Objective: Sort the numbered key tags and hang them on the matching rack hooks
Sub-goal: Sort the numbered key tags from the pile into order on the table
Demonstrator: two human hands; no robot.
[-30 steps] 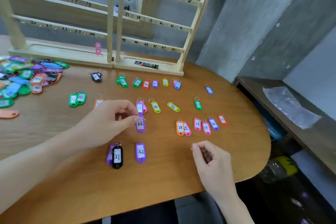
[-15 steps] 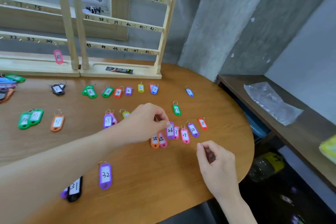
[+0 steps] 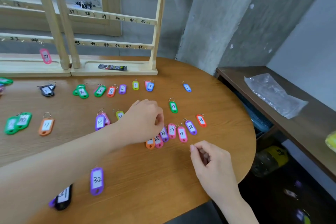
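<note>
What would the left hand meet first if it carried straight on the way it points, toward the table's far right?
Likely the green plastic key tag marked 17, just beyond the left hand. Depth is unclear; the hand grips the purple tag marked 26 and could pass above it.

Wooden bench (image 3: pixel 163 178), rounded at the right end. Two wooden racks (image 3: pixel 112 71) stand side by side along the far edge. Numbered key tags (image 3: pixel 111 91) lie in loose rows across the top: 1 to 7 nearest the racks, 10 to 17 mid-bench, 25 to 29 toward the right edge. Purple tag 32 (image 3: pixel 97 181) and black tag 31 (image 3: pixel 63 197) lie close to the near edge.
</note>
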